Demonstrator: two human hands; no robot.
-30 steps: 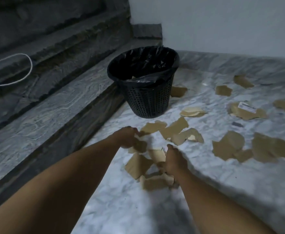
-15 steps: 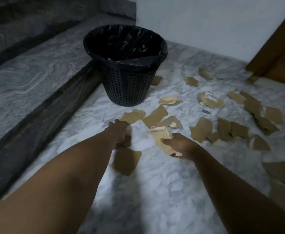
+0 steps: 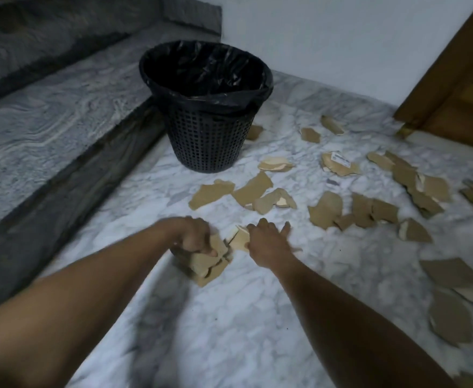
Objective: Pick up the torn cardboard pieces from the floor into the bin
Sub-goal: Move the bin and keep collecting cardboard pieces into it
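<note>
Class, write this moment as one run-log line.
left hand: grips cardboard stack | right hand: touches piece | bin: upright | floor: pieces remain

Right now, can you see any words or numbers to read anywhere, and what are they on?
White label stuck on a torn cardboard piece lying on the floor to the right of the bin: it has dark print, but it is too small and blurred to read.
No other writing shows, on the bin, the other pieces or the wooden door.
</note>
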